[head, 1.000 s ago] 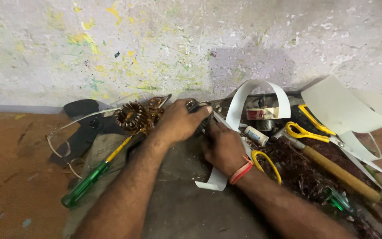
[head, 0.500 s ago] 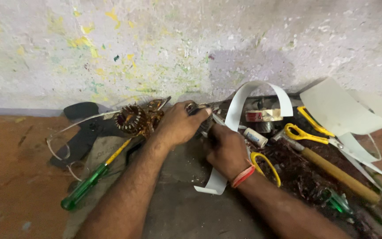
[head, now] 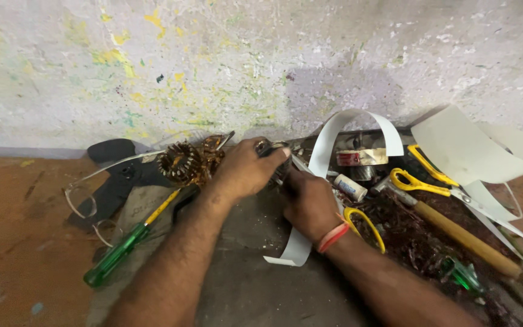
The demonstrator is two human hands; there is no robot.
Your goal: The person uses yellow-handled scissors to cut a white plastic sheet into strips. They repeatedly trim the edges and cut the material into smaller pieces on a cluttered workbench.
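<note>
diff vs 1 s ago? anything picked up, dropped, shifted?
Barely any change. The left hand still grips the small metal part near the wall, and the right hand stays beside it over the white strip. Nothing taken up or let go. The green screwdriver, copper coil, yellow scissors and wooden-handled tool lie where they were.

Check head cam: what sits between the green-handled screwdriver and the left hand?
In the head view, a copper-wound coil core lies between the green-handled screwdriver and the left hand, just off the screwdriver's tip end. A loop of pale wire runs beside it.
</note>
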